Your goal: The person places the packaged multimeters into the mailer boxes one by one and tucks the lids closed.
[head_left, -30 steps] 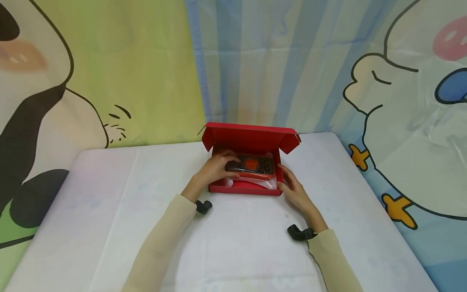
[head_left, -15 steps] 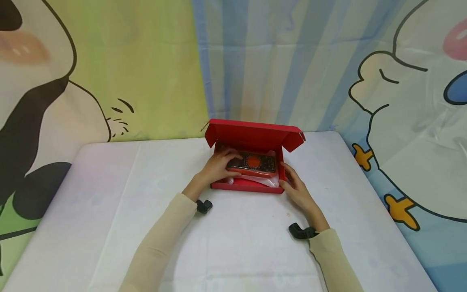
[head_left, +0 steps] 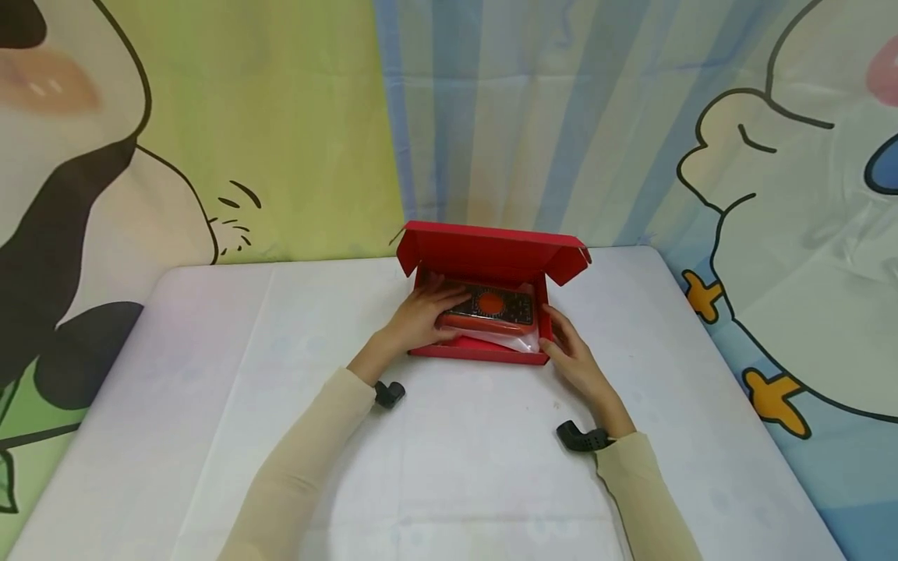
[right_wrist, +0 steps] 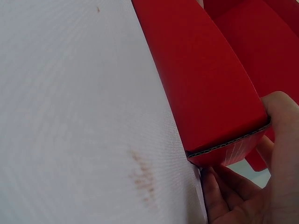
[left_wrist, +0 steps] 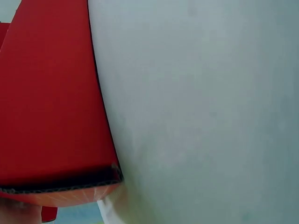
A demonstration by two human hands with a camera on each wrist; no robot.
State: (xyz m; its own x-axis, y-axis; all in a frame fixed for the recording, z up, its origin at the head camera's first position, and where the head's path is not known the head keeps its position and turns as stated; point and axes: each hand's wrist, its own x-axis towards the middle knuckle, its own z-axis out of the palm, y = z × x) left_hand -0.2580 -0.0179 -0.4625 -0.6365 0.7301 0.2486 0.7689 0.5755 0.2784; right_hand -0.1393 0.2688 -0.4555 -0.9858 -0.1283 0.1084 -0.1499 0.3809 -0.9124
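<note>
Red box, black-faced device, partly hidden by left hand

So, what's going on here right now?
A person has both hands at an open red box on the white table. The left hand is over the left end of an orange-and-black device in the box; whether it grips is unclear. The right hand holds the box's near right corner.
</note>
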